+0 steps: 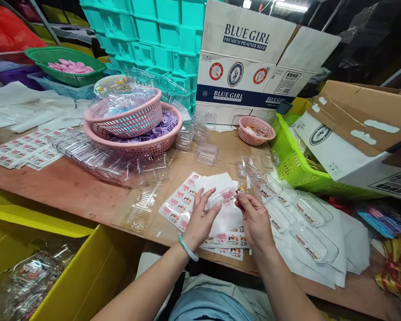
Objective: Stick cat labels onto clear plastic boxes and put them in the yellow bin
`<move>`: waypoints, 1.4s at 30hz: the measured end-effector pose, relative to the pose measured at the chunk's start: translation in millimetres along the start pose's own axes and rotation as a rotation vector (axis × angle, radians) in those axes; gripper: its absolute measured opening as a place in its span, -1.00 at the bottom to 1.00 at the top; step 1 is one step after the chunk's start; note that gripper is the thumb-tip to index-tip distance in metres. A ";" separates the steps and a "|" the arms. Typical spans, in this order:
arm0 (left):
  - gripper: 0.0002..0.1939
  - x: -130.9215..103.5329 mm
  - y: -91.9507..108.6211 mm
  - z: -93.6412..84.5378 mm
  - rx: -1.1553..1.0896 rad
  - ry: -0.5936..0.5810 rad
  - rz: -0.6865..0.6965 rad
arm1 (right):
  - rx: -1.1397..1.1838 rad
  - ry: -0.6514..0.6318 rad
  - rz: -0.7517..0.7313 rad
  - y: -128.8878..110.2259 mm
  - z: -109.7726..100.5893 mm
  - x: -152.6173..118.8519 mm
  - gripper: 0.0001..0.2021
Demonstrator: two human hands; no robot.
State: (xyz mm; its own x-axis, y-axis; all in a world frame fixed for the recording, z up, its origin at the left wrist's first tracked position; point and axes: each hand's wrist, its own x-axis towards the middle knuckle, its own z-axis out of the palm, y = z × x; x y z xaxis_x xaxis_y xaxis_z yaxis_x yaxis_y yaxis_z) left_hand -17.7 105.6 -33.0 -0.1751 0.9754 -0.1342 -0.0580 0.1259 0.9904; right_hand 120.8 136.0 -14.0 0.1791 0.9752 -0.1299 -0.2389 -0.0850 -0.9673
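My right hand [256,220] is closed in a pinch on the edge of a sticker [241,188] with an orange and white cat printed on it. Beside it, my left hand [200,218] has its fingers spread around the left end of a clear plastic case [220,195]; whether it touches the case is hard to tell. Pink print shows at the right of that case. Beneath both hands lie white backing paper [225,223] and sticker sheets [177,206] with cats and pink patterns. To the right, clear cases with sticker strips [307,243] rest on white paper.
Pink baskets [133,147] with purple pieces and clear packaging stand at left, near stacked clear cases [90,156]. A small pink basket [256,130] is behind. A green crate [296,156] and carton [361,133] border the right. A yellow bin [67,272] sits lower left.
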 end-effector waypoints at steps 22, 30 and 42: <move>-0.44 46.1 22.3 -53.4 0.506 0.295 0.334 | -0.266 -0.323 -0.251 -48.0 17.1 63.2 -0.76; -0.75 55.2 -8.7 -42.4 0.611 0.146 0.328 | -0.526 -0.397 -0.526 -5.8 33.3 57.6 -0.57; -0.40 7.8 16.1 -37.9 -0.322 -0.216 -0.294 | -0.874 -0.284 -1.334 39.3 -4.2 36.4 -0.43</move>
State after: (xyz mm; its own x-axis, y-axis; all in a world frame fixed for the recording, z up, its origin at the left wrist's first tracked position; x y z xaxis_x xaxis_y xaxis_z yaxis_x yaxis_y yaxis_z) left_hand -57.2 108.4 -19.4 0.1000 0.9264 -0.3631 -0.3819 0.3727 0.8457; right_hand 122.0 167.3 -57.7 -0.3930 0.4421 0.8063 0.5388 0.8213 -0.1877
